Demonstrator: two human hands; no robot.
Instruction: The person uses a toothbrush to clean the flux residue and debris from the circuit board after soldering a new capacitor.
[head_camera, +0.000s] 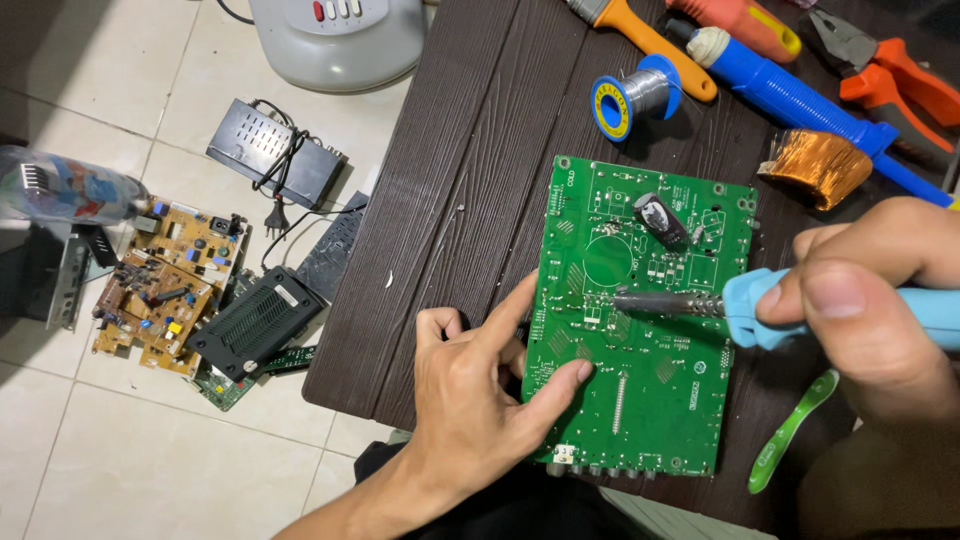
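One green board (650, 330) at tabletop (470, 200) centre. Left hand (480, 400), 7 o'clock of board, open, fingers pressing board edge. Right hand (880, 310), 3 o'clock, gripping one blue iron (760, 308), tip on board. One solder spool (635, 97) at 12 o'clock.

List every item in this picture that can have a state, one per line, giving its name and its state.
Left hand: open, fingers resting on the board's edge.
Right hand: closed around the soldering iron.
Soldering iron: held, tip on the board.
Green circuit board: flat on the table.
Solder spool: partly wound, lying untouched.
Orange pliers: lying untouched.
Green tweezers: lying untouched.
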